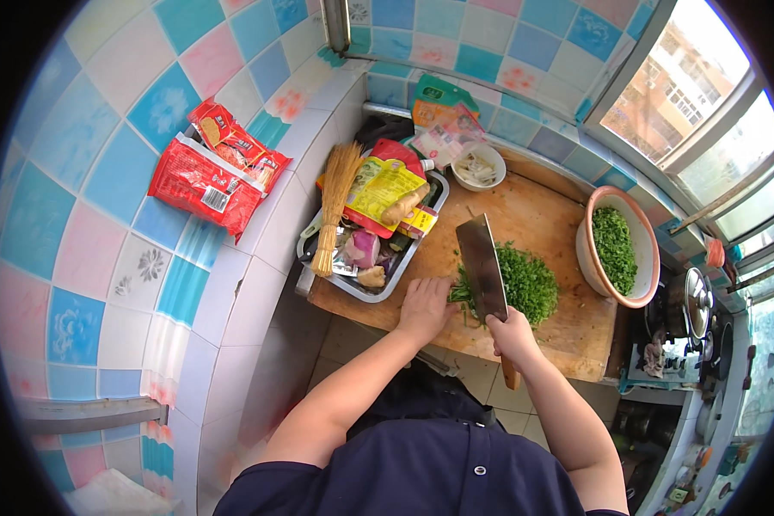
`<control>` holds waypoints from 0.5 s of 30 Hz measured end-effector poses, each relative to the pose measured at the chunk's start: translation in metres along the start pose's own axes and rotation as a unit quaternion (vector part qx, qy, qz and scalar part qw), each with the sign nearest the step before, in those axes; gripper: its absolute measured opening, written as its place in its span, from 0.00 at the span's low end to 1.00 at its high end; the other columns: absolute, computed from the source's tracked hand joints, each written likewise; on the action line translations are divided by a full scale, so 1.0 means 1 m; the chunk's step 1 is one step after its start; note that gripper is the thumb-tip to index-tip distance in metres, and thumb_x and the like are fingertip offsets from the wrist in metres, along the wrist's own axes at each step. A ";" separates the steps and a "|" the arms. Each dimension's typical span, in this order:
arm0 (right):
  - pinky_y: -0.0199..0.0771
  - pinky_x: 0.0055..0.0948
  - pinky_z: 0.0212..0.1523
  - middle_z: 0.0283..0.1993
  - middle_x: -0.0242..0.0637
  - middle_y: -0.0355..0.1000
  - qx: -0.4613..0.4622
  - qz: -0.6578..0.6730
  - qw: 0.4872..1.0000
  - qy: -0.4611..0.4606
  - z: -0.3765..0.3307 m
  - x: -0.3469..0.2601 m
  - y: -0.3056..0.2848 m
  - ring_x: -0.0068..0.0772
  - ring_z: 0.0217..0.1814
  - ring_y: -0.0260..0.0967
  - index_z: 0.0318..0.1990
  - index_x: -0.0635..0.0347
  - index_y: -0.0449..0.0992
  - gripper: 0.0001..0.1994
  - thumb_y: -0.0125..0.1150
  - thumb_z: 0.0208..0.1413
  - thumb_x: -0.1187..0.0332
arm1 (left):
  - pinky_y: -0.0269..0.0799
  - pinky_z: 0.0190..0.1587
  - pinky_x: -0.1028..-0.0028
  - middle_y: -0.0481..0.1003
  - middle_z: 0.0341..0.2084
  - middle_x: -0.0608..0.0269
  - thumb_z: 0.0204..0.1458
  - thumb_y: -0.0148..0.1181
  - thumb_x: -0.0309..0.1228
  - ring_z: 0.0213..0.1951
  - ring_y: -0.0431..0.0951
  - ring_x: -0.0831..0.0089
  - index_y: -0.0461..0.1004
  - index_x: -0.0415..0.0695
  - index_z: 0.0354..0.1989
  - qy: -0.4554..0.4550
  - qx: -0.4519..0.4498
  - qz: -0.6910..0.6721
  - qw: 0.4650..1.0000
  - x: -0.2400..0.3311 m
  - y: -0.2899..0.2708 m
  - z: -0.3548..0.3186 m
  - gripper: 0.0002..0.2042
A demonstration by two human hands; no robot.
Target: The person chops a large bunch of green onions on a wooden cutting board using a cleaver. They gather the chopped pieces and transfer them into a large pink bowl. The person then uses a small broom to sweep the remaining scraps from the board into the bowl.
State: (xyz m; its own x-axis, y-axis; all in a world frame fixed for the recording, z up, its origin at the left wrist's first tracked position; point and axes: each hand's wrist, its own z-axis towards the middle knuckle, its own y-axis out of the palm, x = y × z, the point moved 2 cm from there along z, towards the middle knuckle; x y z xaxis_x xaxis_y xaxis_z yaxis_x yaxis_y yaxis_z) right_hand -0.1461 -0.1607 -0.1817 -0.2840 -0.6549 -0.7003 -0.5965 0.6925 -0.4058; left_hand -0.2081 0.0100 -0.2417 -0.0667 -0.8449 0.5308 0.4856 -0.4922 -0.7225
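one cleaver [483, 268], right hand [512, 335] fingers clamped on it, left hand [425, 310] at greens [526, 282], its fingers' closure unclear

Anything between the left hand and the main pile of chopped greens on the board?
Yes: the cleaver, gripped in the right hand. Its blade stands between the left hand and the main pile of greens.

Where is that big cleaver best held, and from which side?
Probably best take the cleaver by its wooden handle, coming from the near side, a little to the right: the handle points back that way, while the broad blade reaches away beside the chopped greens. The right hand grips it there.
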 end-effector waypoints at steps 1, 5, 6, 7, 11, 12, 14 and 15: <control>0.67 0.30 0.17 0.22 0.35 0.67 -0.008 -0.002 1.000 0.003 -0.004 0.001 0.001 0.27 0.15 0.64 0.42 0.66 0.70 0.14 0.54 0.56 0.63 | 0.63 0.45 0.64 0.72 0.34 0.61 0.41 0.67 0.30 0.40 0.71 0.60 0.70 0.42 0.42 0.008 0.012 0.014 1.000 0.002 -0.013 -0.001 0.19; 0.67 0.31 0.18 0.22 0.36 0.69 -0.039 -0.035 0.999 0.000 -0.008 0.006 0.012 0.28 0.14 0.65 0.41 0.66 0.70 0.14 0.54 0.56 0.62 | 0.63 0.45 0.64 0.72 0.34 0.60 0.41 0.66 0.30 0.40 0.71 0.60 0.70 0.42 0.42 0.009 -0.053 0.056 0.997 -0.010 -0.034 -0.017 0.18; 0.68 0.31 0.19 0.20 0.36 0.68 -0.050 -0.052 0.997 0.003 -0.009 0.006 0.015 0.30 0.14 0.66 0.42 0.66 0.70 0.14 0.54 0.57 0.62 | 0.63 0.44 0.64 0.72 0.33 0.59 0.42 0.65 0.30 0.39 0.71 0.60 0.71 0.43 0.40 0.009 -0.050 0.071 0.996 -0.010 -0.032 -0.021 0.16; 0.68 0.31 0.19 0.20 0.37 0.69 -0.056 -0.057 0.997 0.000 -0.008 0.008 0.018 0.30 0.14 0.66 0.42 0.66 0.70 0.15 0.54 0.57 0.62 | 0.63 0.44 0.64 0.71 0.32 0.59 0.43 0.64 0.30 0.39 0.70 0.60 0.71 0.43 0.39 0.009 -0.046 0.085 0.995 -0.012 -0.027 -0.023 0.14; 0.70 0.33 0.21 0.19 0.38 0.69 -0.073 -0.089 0.993 0.010 -0.007 0.009 0.027 0.32 0.15 0.68 0.41 0.67 0.70 0.14 0.53 0.57 0.62 | 0.63 0.42 0.65 0.70 0.29 0.59 0.45 0.59 0.29 0.36 0.70 0.60 0.72 0.43 0.32 0.008 -0.046 0.106 0.993 -0.015 -0.017 -0.026 0.07; 0.71 0.34 0.21 0.20 0.39 0.70 -0.075 -0.098 0.992 0.018 -0.008 0.007 0.028 0.33 0.15 0.69 0.41 0.67 0.71 0.15 0.53 0.57 0.62 | 0.63 0.41 0.65 0.69 0.28 0.59 0.45 0.59 0.28 0.36 0.70 0.60 0.72 0.43 0.31 0.014 -0.047 0.102 0.994 -0.015 -0.015 -0.025 0.06; 0.70 0.34 0.20 0.20 0.39 0.69 -0.071 -0.123 0.990 0.014 -0.006 0.001 0.033 0.32 0.14 0.67 0.41 0.68 0.70 0.14 0.52 0.58 0.63 | 0.63 0.41 0.65 0.69 0.27 0.59 0.46 0.58 0.28 0.35 0.70 0.60 0.72 0.43 0.29 0.026 -0.054 0.097 0.994 -0.015 -0.013 -0.025 0.04; 0.68 0.33 0.17 0.19 0.37 0.67 -0.063 -0.140 0.988 0.003 -0.003 -0.004 0.037 0.31 0.13 0.65 0.41 0.69 0.69 0.13 0.52 0.58 0.64 | 0.63 0.41 0.65 0.69 0.27 0.59 0.46 0.57 0.28 0.35 0.70 0.61 0.72 0.43 0.29 0.036 -0.057 0.104 0.992 -0.016 -0.013 -0.025 0.04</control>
State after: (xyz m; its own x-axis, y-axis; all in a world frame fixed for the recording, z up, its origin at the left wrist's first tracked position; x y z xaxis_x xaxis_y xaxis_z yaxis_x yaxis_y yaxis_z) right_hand -0.1694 -0.1336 -0.1920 -0.0987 -0.8170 -0.5681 -0.7406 0.4416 -0.5064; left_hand -0.2353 0.0244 -0.2517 -0.0390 -0.9412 0.3356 0.3939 -0.3232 -0.8605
